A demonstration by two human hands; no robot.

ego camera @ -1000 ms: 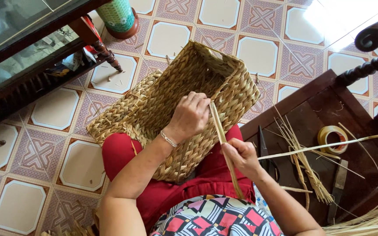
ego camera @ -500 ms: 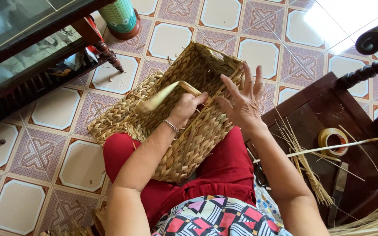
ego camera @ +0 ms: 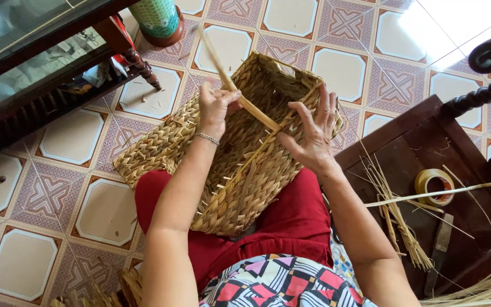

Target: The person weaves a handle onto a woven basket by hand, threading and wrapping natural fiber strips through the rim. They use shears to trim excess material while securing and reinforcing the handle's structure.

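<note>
- Patterned floor tiles in mauve and cream fill the ground under a seated person at work on a woven basket, seen from above.
- At far left, a dark wooden cabinet with glass panels stands on turned legs; a green patterned vase sits on the tiles just beyond it.
- Left hand, a thin bracelet at its wrist, is closed in a pinch around a flat pale reed strip that rises past the basket rim and slants down into the weave; a hard tug at that angle could, in my judgement, kink or split the strip.
- Resting on the person's red-clad lap, the basket lies tipped on its side, mouth facing away; it looks free to roll off the knees if the pull is uneven.
- Right hand is spread flat, fingers fanned, pressing the basket's wall near the rim; should that bracing slip, the weave could loosen.
- At right, a dark wooden stool holds a bundle of loose reeds and a tape roll, with a flat tool beside them; an elbow could sweep them off.
</note>
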